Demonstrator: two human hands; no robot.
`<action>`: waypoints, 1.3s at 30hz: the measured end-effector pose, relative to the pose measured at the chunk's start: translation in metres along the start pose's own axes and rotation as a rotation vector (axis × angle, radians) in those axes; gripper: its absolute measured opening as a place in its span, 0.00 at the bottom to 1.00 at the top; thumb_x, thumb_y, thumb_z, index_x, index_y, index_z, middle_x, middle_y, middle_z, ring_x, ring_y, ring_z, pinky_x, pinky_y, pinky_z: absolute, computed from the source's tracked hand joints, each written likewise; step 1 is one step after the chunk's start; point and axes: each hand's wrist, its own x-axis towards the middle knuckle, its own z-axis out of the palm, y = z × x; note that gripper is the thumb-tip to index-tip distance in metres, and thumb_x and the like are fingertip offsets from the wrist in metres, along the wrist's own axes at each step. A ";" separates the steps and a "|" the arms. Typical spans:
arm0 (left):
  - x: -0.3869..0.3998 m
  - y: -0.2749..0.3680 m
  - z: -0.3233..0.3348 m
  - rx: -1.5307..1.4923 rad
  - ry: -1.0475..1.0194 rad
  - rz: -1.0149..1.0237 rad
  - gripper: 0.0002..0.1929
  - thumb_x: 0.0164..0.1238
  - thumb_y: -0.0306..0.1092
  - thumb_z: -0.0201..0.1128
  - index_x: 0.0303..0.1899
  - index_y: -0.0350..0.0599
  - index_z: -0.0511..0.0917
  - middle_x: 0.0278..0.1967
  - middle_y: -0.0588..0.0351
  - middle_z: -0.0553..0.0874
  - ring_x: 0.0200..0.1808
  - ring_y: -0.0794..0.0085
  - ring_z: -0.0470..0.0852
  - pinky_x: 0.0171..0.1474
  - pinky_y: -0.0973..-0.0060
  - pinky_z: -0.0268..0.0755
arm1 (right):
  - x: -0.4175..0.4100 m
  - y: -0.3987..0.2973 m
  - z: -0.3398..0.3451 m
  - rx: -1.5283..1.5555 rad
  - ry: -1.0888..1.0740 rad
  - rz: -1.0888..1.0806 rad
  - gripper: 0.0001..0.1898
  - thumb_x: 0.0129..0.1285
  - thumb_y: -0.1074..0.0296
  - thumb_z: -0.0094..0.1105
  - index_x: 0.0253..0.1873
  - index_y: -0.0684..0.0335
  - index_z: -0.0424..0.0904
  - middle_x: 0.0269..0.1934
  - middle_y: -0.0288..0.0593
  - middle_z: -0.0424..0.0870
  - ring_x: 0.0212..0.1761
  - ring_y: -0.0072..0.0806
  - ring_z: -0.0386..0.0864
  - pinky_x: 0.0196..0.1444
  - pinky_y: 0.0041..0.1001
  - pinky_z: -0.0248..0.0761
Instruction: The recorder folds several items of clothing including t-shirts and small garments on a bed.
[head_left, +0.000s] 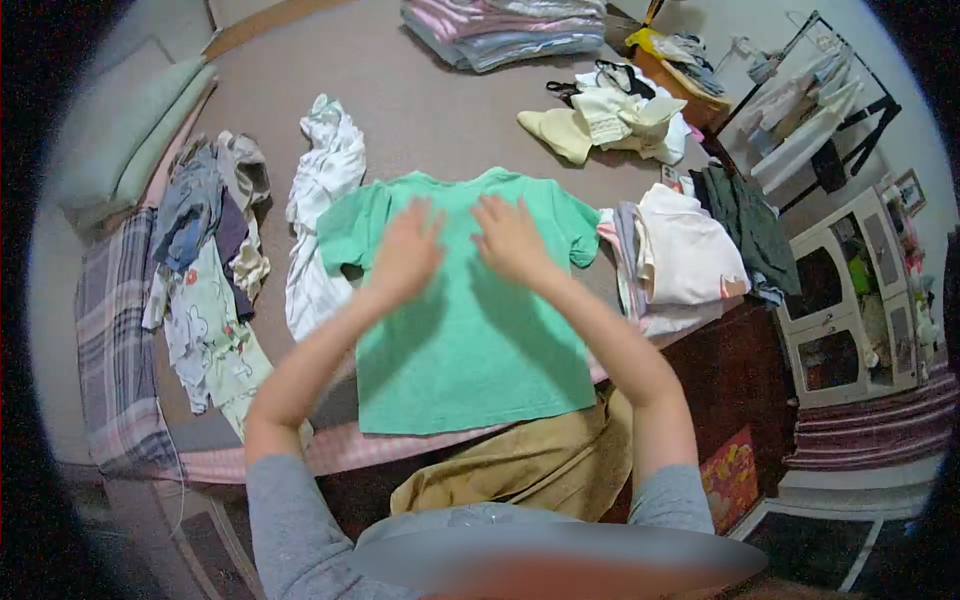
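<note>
A green short-sleeved T-shirt (472, 360) lies spread flat before me, its collar away from me and its hem near the bed's front edge. Over the left half of its upper part is my left hand (411, 251), slightly blurred, with fingers apart. My right hand (510, 238) is over the other half, fingers also spread. Neither hand grips the cloth; whether the palms touch it I cannot tell. A crumpled white garment (324, 210) lies beside the left sleeve and partly under it. Near the right sleeve is a stack of folded clothes (686, 251).
Rumpled clothes (214, 300) lie at the left by a plaid cloth (116, 337) and a green pillow (142, 135). Folded bedding (510, 30) sits at the far side of the bed (450, 120). Cream and black garments (611, 116) lie far right, beyond dark folded clothes (750, 225).
</note>
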 end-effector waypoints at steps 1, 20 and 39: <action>-0.022 0.017 0.014 -0.055 -0.039 0.030 0.28 0.56 0.40 0.56 0.58 0.38 0.63 0.60 0.40 0.64 0.63 0.49 0.60 0.63 0.57 0.51 | -0.014 -0.019 0.009 0.069 -0.064 0.020 0.23 0.60 0.57 0.48 0.59 0.60 0.64 0.62 0.49 0.61 0.65 0.41 0.56 0.64 0.50 0.46; -0.191 0.054 -0.044 0.005 -0.387 -0.057 0.32 0.57 0.49 0.55 0.61 0.44 0.60 0.63 0.48 0.60 0.66 0.54 0.55 0.64 0.51 0.44 | -0.217 -0.015 -0.034 -0.044 -0.262 0.240 0.27 0.59 0.54 0.48 0.61 0.60 0.60 0.63 0.49 0.60 0.64 0.45 0.56 0.62 0.50 0.48; -0.263 0.007 -0.059 -0.184 -0.046 0.217 0.13 0.50 0.23 0.55 0.41 0.44 0.73 0.46 0.51 0.78 0.49 0.60 0.76 0.55 0.63 0.64 | -0.271 0.019 -0.067 0.319 0.052 -0.113 0.21 0.43 0.80 0.50 0.46 0.58 0.76 0.48 0.40 0.77 0.53 0.40 0.71 0.54 0.37 0.64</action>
